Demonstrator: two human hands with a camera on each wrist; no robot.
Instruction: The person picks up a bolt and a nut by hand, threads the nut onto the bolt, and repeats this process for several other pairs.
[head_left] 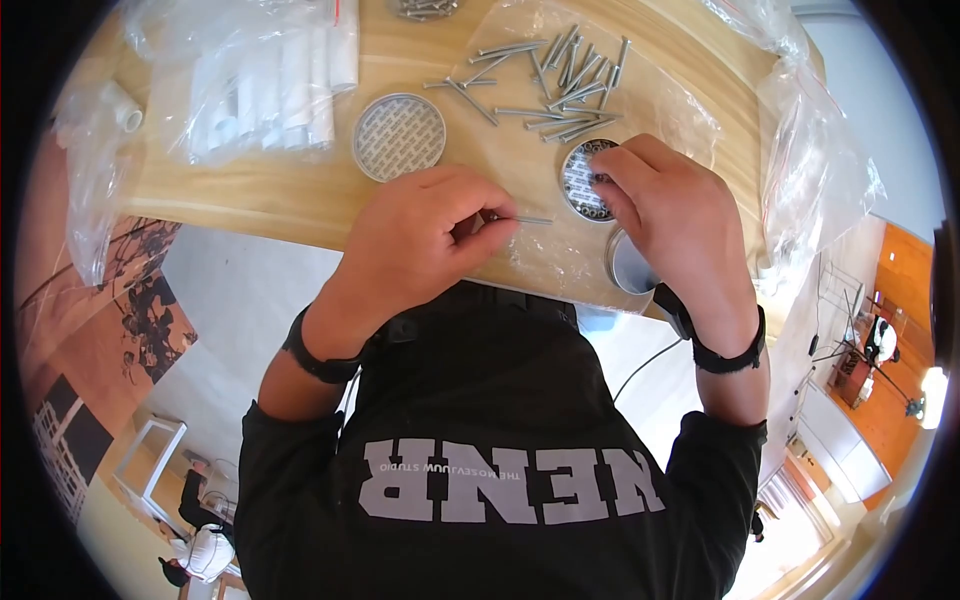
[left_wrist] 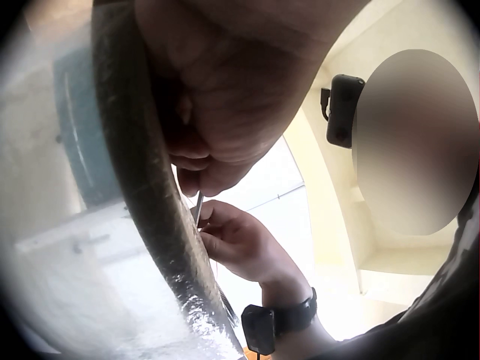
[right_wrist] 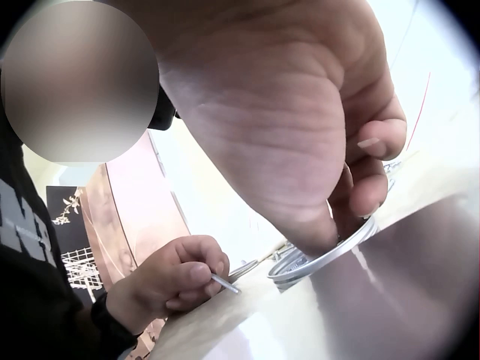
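Observation:
In the head view my left hand (head_left: 425,220) pinches a long thin metal bolt (head_left: 536,219) between thumb and forefinger, its shank pointing right. The same bolt (right_wrist: 225,283) shows from the side in the right wrist view. My right hand (head_left: 690,200) reaches into a shallow round tin (head_left: 578,186) lined with printed paper, where small ring-like nuts lie along the edge. Its thumb and forefinger tips are close together inside the rim; I cannot tell whether they grip a nut. Beyond the hands, several silver bolts (head_left: 575,85) lie in a loose pile on a flat plastic bag.
A second round tin piece (head_left: 399,137) with printed lining lies left of the bolts. A plain metal tin (head_left: 632,262) sits by the right wrist near the table's front edge. Bagged white tubes (head_left: 290,95) lie at the far left; crumpled clear plastic (head_left: 815,150) hangs at the right.

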